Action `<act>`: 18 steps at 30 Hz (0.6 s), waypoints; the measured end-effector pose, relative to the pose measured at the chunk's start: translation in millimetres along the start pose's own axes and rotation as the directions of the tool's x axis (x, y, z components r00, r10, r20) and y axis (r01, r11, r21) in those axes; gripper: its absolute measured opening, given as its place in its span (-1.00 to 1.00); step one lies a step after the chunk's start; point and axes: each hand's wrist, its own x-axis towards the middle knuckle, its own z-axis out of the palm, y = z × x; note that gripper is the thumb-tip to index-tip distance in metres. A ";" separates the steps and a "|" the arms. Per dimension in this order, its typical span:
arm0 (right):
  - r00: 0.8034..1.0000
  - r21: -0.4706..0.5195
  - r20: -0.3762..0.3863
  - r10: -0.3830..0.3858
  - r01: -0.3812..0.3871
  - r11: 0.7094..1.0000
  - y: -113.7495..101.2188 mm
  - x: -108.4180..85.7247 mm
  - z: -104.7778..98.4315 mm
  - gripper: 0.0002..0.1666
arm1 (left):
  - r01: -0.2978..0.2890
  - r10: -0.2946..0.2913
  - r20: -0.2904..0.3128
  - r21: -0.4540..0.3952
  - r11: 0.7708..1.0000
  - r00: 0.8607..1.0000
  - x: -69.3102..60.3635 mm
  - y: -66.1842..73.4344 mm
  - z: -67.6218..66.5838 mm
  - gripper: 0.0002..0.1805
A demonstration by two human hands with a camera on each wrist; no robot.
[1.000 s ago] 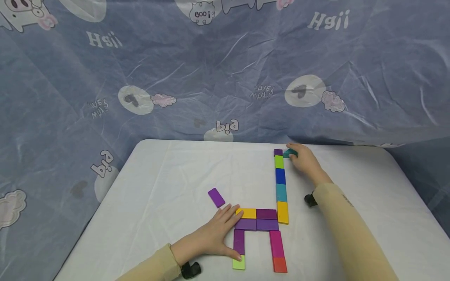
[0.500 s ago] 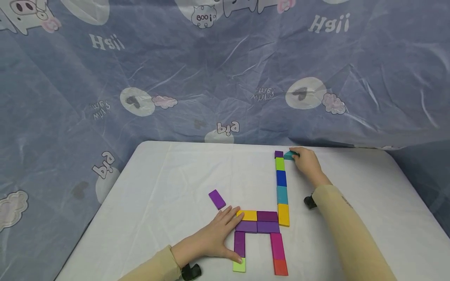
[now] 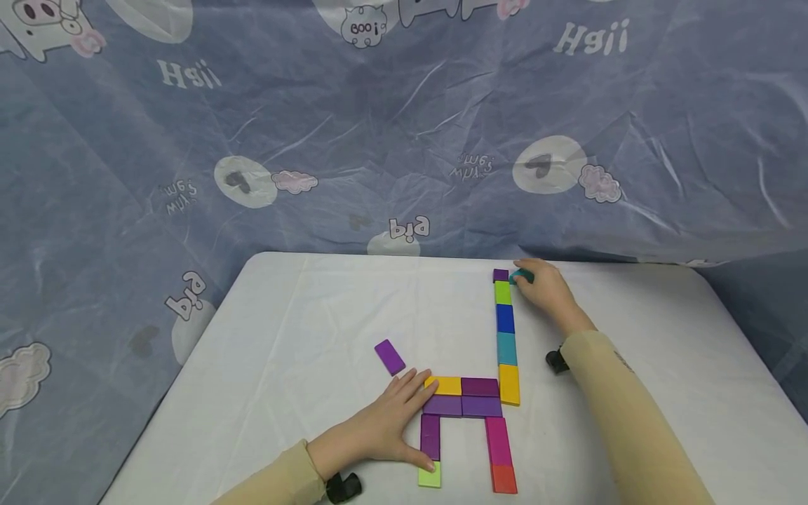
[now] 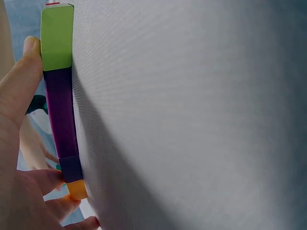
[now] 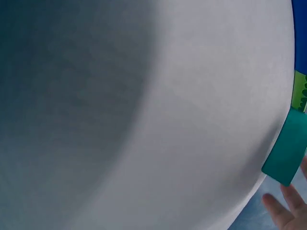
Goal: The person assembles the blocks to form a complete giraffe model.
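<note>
My left hand point(image 3: 391, 424) lies with fingers spread over the left side of a flat block figure. Its fingertips touch the yellow block point(image 3: 447, 386) and its thumb rests at the lime green block point(image 4: 57, 38), below an upright purple block point(image 3: 431, 436). At the far end of a column of blocks, my right hand point(image 3: 550, 291) pinches a teal block point(image 5: 286, 146) between thumb and fingers. This block lies beside the small dark purple block point(image 3: 501, 275) at the column's top, and the fingers cover part of it in the head view.
A loose purple block point(image 3: 389, 357) lies left of the figure. Below the purple middle row, a magenta block point(image 3: 497, 440) and a red-orange block point(image 3: 503, 480) form the right leg. The white table point(image 3: 334, 301) ends at a blue patterned curtain point(image 3: 353, 126).
My right-hand fingers have shifted slightly left along the teal block and now cover more of it. The left hand and the other blocks stay in place.
</note>
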 end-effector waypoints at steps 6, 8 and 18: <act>0.992 -0.112 0.110 -0.063 0.076 0.991 -9.6 4.7 4.2 -0.45 | -0.004 0.004 -0.002 -0.007 1.000 1.000 0.5 -0.7 0.3 0.28; 0.989 -0.140 0.138 -0.046 0.065 0.988 -12.3 5.8 6.0 -0.46 | -0.010 0.010 -0.005 -0.006 1.000 1.000 0.9 -1.5 1.4 0.28; 0.988 -0.141 0.152 -0.035 0.056 0.988 -11.7 10.5 10.7 -0.46 | -0.015 0.016 -0.013 0.015 1.000 1.000 0.8 -2.2 2.2 0.28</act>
